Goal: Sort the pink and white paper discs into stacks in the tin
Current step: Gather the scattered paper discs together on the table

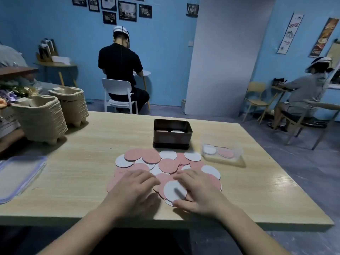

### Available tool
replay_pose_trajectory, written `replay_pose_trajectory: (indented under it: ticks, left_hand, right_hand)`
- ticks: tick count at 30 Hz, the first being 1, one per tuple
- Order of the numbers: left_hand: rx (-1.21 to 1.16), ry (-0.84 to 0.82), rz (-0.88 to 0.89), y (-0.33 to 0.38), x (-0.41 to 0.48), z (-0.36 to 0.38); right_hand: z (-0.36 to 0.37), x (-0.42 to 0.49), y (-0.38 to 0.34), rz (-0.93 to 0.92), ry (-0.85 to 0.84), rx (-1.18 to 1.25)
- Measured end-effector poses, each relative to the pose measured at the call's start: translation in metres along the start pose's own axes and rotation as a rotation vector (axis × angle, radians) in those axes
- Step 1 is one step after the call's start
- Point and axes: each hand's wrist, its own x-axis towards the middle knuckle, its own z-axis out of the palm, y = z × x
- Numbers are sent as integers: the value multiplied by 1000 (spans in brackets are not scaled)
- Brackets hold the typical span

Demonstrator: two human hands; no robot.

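Counter (92,181): light wood, carries everything below.

Egg-carton stacks (39,116): two piles of moulded pulp trays at far left of the counter, side by side.

Clear lid (18,175): flat, blue-edged, at the left edge of the counter.

Disc pile (165,165): pink and white paper discs spread loose and overlapping at counter centre, just in front of the tin; pink outnumber white on top.

Tin (172,138): dark, rectangular, open, upright behind the pile. Two stacks visible inside, pinkish at left and white at right (only their tops show over the wall).

Clear tub (223,156): right of the tin, near the pile; one white and one pink disc in it, side by side.

Left hand (133,190): palm down on the near-left discs, fingers spread flat, grip released.

Right hand (200,192): on the near-right discs; thumb and fingers frame a white disc (174,190), touching its edges. Cannot tell if the grip is closed on it.
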Motion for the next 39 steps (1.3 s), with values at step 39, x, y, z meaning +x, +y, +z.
replay_pose_trajectory:
  ticks: [39]
  left_hand:
    - [-406, 23, -74, -52, 23, 26]
  right_hand:
    - [40, 58, 9, -235, 368, 36]
